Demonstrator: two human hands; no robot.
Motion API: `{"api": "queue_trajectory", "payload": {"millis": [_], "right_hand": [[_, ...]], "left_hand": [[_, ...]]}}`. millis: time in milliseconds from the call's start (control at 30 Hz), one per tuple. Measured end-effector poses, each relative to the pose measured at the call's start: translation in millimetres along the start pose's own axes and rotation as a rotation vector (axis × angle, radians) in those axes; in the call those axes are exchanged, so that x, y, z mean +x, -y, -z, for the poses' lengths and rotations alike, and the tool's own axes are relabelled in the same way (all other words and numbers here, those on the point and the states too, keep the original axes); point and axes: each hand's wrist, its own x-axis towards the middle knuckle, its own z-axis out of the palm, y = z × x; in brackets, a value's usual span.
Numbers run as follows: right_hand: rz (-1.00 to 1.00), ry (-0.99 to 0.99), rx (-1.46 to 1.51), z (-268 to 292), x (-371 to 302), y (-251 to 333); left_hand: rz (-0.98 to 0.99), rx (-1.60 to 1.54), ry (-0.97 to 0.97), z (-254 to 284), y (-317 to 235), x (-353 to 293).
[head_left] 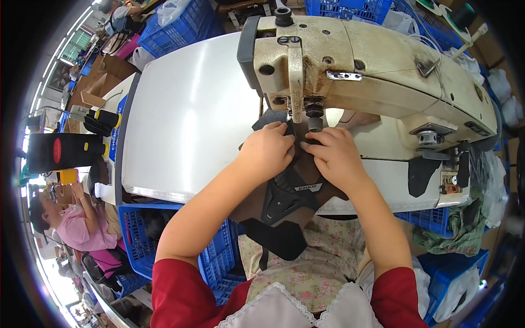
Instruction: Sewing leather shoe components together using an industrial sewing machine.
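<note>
The person's left hand [268, 150] and right hand [336, 156] are both on a dark brown and black shoe piece [287, 194]. The piece lies on a white desk [180, 120], under the head of a big cream sewing machine [383, 52]. Its near part hangs over the near edge of the desk, close to the person's lap. A small gray label [307, 187] sits on the piece.

The left fingers are bent and close together, with their tips on the piece just left of the needle spot. I cannot tell if they pinch it or only press on it. The right fingers are a little apart. Their tips touch the piece just by a small dark roller [315, 124] that hangs from the machine. I cannot tell if they grip it too.

On the right side of the desk, a black scrap [424, 175] hangs by the near part of the machine. Green cloth [456, 227] is in a heap at the right. A blue crate [221, 257] is below the desk, on the near left. More blue crates [175, 30] are on the far side. The person has red sleeves [180, 292] and a flowery apron [306, 273]. Another person in a pink shirt [87, 227] sits at the left.
</note>
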Motion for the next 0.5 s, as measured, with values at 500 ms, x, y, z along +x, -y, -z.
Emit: {"api": "queue_trajectory", "payload": {"millis": [500], "right_hand": [[-0.004,0.048,0.044,6.6,-14.1,6.2]], "left_hand": [[0.029,-0.172,-0.248,-20.2,1.4,-24.4]]}}
